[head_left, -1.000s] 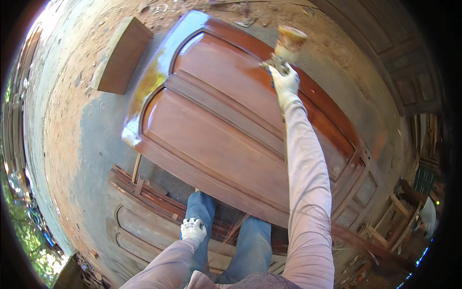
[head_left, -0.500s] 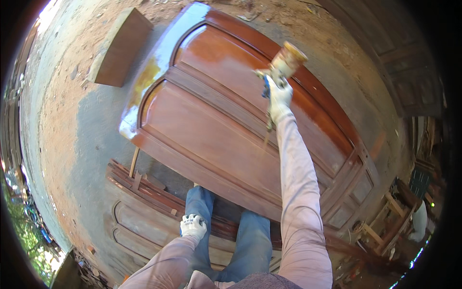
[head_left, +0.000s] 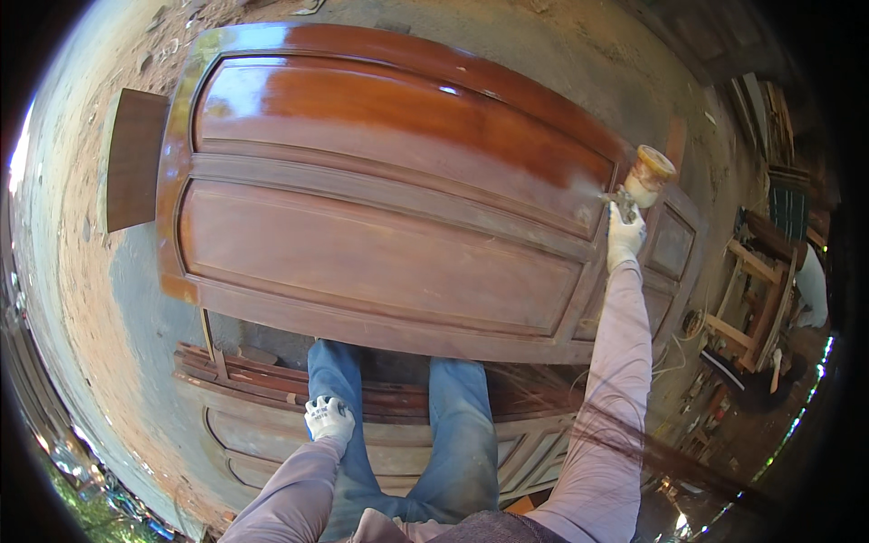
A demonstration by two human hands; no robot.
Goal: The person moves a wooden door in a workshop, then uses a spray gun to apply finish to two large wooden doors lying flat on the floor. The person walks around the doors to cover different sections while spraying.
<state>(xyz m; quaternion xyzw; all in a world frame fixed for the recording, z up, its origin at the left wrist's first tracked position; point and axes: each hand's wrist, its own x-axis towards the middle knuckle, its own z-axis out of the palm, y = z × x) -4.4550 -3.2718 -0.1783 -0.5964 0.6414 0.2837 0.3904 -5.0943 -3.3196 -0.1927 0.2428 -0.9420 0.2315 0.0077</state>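
Note:
My right hand (head_left: 625,237), in a white glove, is closed round a spray gun (head_left: 623,201) near the right end of a large wooden panelled door (head_left: 398,258). A yellowish, stained cup (head_left: 650,172) sits on the gun, and a faint mist shows left of its nozzle. The door's far edge and the far part of its upper panel are glossy reddish brown; the nearer panel looks dull and matte. My left hand (head_left: 329,420), gloved too, rests on my left knee with its fingers curled in. Nothing shows in it, though the palm is hidden.
A wooden block (head_left: 136,161) stands against the door's left end. Below the door, by my legs, lie another panelled door (head_left: 262,436) and dark wooden strips (head_left: 258,376). To the right are a wooden frame (head_left: 747,308) and a thin hose or cable (head_left: 674,357).
My right hand has swept the spray gun right along the door, and the glossy coat reaches farther along the upper panel. The view has turned. My left hand stays on my knee.

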